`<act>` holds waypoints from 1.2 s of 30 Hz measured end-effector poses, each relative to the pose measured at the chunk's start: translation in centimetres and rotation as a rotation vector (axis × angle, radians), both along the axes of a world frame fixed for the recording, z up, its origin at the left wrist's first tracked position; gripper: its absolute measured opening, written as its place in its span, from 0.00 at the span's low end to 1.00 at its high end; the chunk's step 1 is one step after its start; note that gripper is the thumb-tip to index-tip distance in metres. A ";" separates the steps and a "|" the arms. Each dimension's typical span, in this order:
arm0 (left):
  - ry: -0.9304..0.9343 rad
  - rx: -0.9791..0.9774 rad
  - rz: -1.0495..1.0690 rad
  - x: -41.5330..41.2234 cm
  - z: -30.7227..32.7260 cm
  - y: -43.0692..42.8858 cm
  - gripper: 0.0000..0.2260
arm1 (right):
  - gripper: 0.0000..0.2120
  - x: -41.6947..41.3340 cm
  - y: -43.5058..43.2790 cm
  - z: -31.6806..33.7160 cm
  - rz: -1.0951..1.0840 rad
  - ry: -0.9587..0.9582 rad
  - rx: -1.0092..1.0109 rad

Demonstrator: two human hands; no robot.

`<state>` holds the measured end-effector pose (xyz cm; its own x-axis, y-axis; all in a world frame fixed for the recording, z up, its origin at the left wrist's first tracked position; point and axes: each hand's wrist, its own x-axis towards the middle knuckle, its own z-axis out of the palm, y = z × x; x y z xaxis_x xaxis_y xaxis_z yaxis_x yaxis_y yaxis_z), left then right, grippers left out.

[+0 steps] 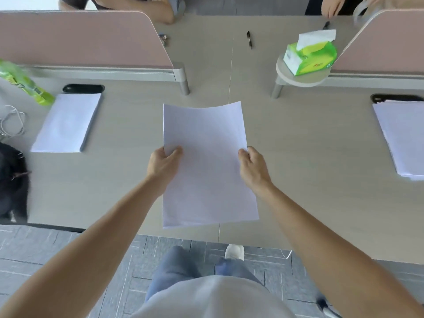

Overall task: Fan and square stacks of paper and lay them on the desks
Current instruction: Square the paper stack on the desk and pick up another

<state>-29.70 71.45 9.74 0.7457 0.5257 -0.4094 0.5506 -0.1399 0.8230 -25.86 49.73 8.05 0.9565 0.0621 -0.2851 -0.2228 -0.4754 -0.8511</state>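
Observation:
I hold a thin stack of white paper point(206, 161) above the middle of the pale desk point(309, 157). My left hand point(164, 162) grips its left edge with the thumb on top. Along the right edge my right hand point(253, 167) grips it the same way. The sheets bow slightly at the far end. A squared stack of paper point(66, 122) lies flat on the desk at the left. Another stack of paper point(401, 138), its sheets a little offset, lies at the right edge of view.
Two pink divider screens point(80, 37) stand at the back left and back right. A green tissue box point(309, 57) sits on a small round shelf. A green bottle point(25, 83), a cable and a black bag lie far left. Pens point(249, 39) and other people's arms are beyond.

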 end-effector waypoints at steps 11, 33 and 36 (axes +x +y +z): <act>0.051 0.013 -0.240 12.3 -3.3 7.2 0.17 | 0.14 8.3 6.9 -2.6 -0.185 0.085 -0.089; 0.381 0.075 -0.309 24.1 -15.4 12.3 0.21 | 0.19 21.0 15.1 -13.4 -0.211 0.360 -0.526; 0.423 0.112 -0.301 23.9 -15.4 12.2 0.24 | 0.17 20.8 15.1 -13.7 -0.268 0.400 -0.489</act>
